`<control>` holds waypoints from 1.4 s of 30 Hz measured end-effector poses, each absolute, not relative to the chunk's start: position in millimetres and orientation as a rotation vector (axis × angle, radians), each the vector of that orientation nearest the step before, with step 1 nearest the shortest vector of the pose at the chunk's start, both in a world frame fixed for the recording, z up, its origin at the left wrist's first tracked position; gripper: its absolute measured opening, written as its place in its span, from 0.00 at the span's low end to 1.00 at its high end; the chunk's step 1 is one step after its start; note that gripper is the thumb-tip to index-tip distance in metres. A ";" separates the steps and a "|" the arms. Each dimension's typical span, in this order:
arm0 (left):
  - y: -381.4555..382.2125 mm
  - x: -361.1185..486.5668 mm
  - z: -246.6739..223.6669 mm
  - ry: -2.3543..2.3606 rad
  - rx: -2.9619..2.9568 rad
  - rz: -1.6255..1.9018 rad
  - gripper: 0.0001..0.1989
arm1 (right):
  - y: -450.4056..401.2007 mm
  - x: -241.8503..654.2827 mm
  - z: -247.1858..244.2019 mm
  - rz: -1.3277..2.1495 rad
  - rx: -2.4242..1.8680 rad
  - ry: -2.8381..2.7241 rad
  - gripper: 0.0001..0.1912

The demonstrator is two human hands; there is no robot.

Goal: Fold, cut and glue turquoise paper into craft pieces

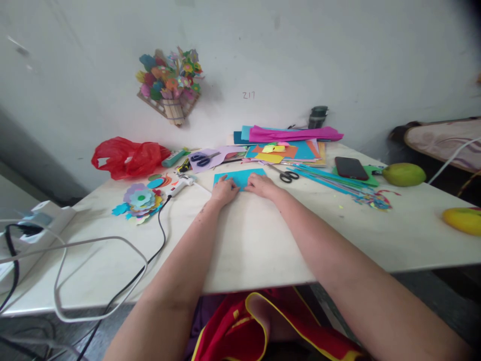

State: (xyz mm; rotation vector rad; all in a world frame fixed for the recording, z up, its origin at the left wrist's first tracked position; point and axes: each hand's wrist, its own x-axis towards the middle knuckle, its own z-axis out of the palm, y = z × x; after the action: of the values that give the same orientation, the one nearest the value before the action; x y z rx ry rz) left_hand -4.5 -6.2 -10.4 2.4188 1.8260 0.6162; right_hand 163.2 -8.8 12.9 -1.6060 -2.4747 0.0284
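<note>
A blue sheet of paper (240, 176) lies flat on the white table in front of me. My left hand (225, 190) rests on its lower left part, fingers partly spread and pressing down. On the right part of the sheet's near edge, my right hand (260, 185) has its fingers bent together at the paper. Black-handled scissors (288, 176) lie just right of the sheet. To the left, a white glue gun (179, 186) rests near a pile of paper flowers (141, 199).
Coloured paper stacks (296, 134) stand at the back. A phone (350, 168), a green mango (404, 174) and blue strips (323, 179) lie to the right. A red bag (126, 158) sits back left. Cables and a power strip (56, 215) occupy the left edge.
</note>
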 end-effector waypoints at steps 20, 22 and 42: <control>-15.7 1.8 -2.6 1.957 2.406 0.568 0.12 | -0.8 156.4 15.0 0.223 -1.737 -2.364 0.13; -17.7 3.7 -0.8 1.990 2.378 0.557 0.11 | -1.4 156.1 15.6 0.244 -1.736 -2.360 0.12; -13.5 6.6 -13.9 1.927 2.504 0.669 0.10 | -3.9 157.1 16.2 0.200 -1.737 -2.347 0.13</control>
State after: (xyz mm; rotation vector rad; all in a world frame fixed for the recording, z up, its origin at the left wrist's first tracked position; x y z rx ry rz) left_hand 6.6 -13.5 -13.9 2.5037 1.9274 0.6690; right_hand 157.1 -3.9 16.2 -1.7367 -2.3470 0.2005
